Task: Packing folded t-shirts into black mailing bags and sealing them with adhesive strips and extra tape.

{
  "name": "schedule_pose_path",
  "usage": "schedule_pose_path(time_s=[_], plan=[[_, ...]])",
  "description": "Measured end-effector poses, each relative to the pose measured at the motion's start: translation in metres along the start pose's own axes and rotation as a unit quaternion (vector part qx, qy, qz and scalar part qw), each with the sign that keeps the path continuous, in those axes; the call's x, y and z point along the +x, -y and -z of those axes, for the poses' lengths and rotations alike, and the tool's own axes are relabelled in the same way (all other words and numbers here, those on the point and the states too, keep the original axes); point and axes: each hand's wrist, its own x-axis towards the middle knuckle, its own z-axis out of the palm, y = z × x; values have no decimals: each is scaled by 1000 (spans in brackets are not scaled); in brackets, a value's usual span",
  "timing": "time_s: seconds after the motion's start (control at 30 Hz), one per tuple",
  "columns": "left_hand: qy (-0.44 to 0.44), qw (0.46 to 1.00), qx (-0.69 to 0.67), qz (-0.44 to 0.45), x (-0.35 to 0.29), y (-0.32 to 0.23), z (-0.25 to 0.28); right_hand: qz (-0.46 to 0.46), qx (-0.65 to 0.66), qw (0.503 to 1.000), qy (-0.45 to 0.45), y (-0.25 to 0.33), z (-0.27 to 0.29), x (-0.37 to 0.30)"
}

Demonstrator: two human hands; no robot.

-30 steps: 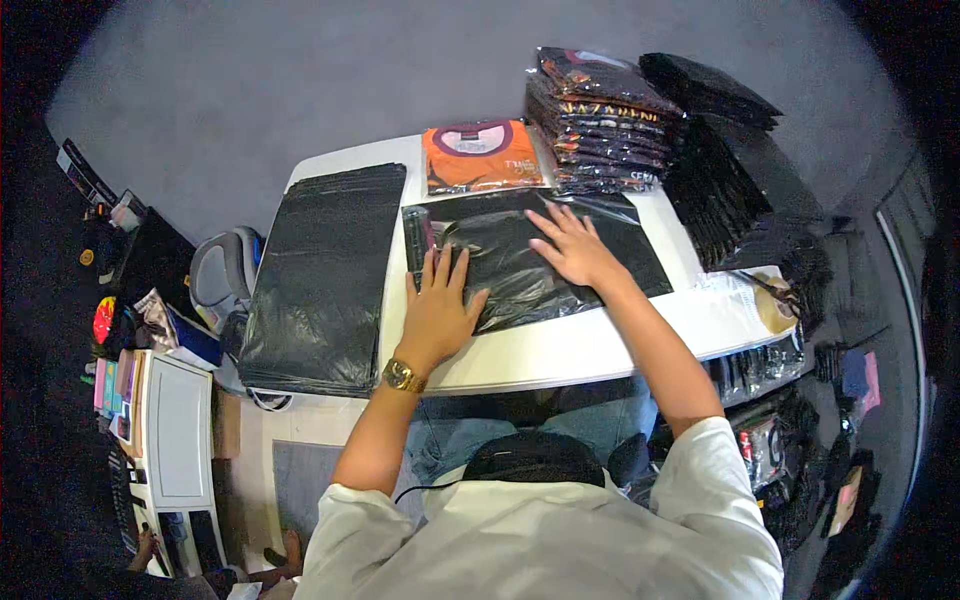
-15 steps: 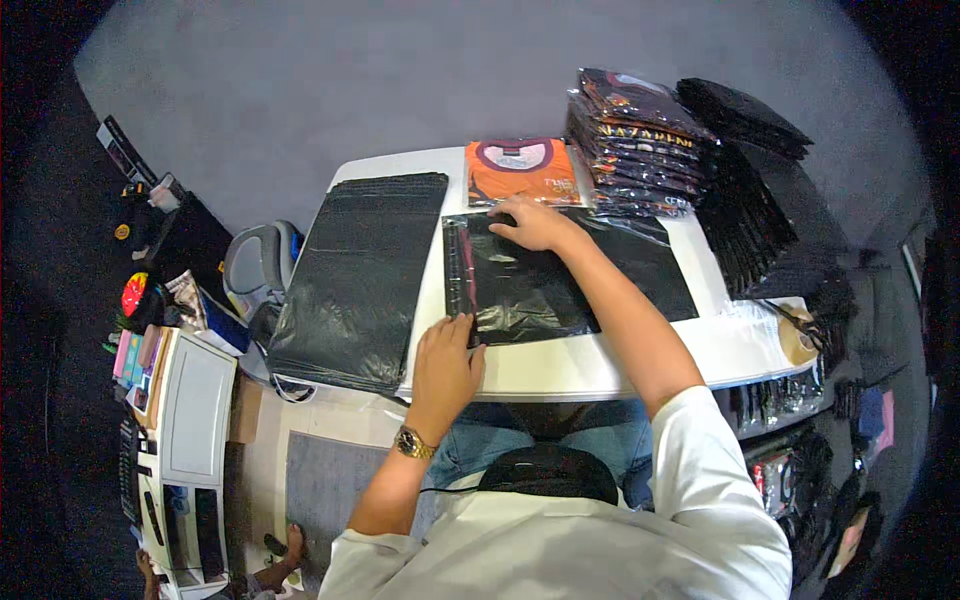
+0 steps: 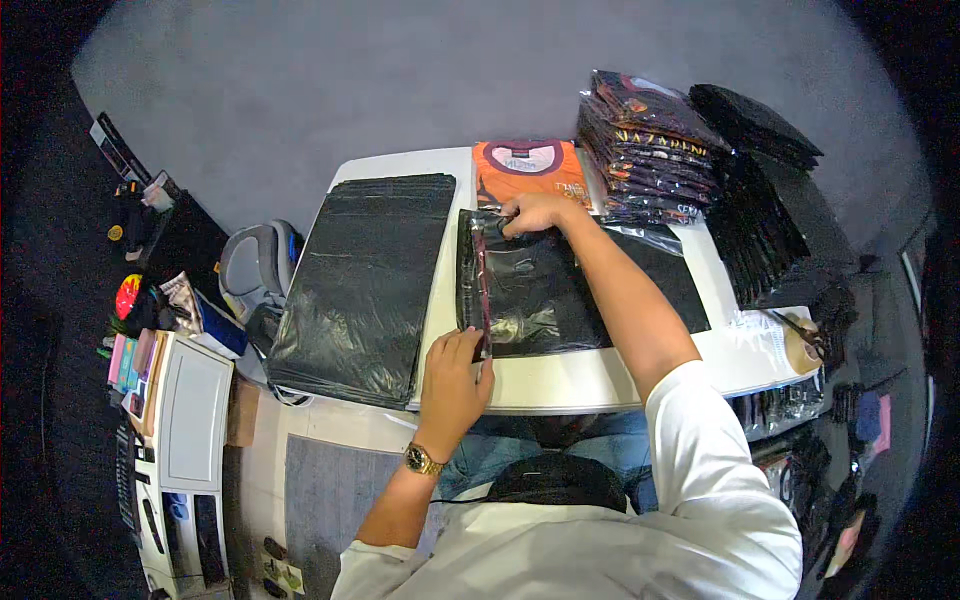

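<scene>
A flat black plastic mailing bag [image 3: 540, 290] lies across the middle of the white table, a narrow glossy strip with a reddish line running along its left end. My right hand [image 3: 541, 214] pinches the far left corner of that end, fingers curled in. At the near left corner, my left hand [image 3: 455, 375] has its fingers and thumb closed on the edge. What is inside the bag is hidden. Just beyond my right hand sits an orange shirt [image 3: 530, 172] with a dark collar, folded in clear plastic.
Left on the white table [image 3: 510, 392] lies a wide stack of black bags [image 3: 365, 280]. Packed dark shirts [image 3: 650, 150] are piled at the back right, beside more black bags [image 3: 765, 230]. A tape roll [image 3: 802, 348] is at the right end; a grey chair [image 3: 252, 265] stands left.
My right hand has gone from lying over the bag's top edge to pinching its far left corner. The strip at the left end is now folded inward. The view has shifted slightly.
</scene>
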Motion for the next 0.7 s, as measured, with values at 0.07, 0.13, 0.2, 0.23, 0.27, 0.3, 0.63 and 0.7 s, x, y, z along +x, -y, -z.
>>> schedule_pose_path(time_s=[0.07, 0.13, 0.2, 0.23, 0.27, 0.3, 0.63, 0.7], plan=[[5, 1000, -30, 6, 1, -3, 1, 31, 34, 999, 13, -10, 9, 2], [-27, 998, 12, 49, 3, -5, 2, 76, 48, 994, 64, -15, 20, 7], [-20, 999, -13, 45, 8, -1, 1, 76, 62, 993, 60, -18, 26, 6], [-14, 998, -36, 39, 11, 2, -1, 101, 93, 990, 33, -20, 29, 5], [-14, 998, -40, 38, 13, 6, -4, 123, 124, 985, 6, -23, 32, 1], [-61, 969, -216, 106, 16, 11, -8, 119, 122, 985, 4, -28, 34, -5], [-125, 730, -621, 259, 74, -1, -19, 222, 457, 825, -249, -17, 41, -113], [-154, 764, -585, 224, 90, 9, -27, 228, 467, 792, -320, -6, 38, -129]])
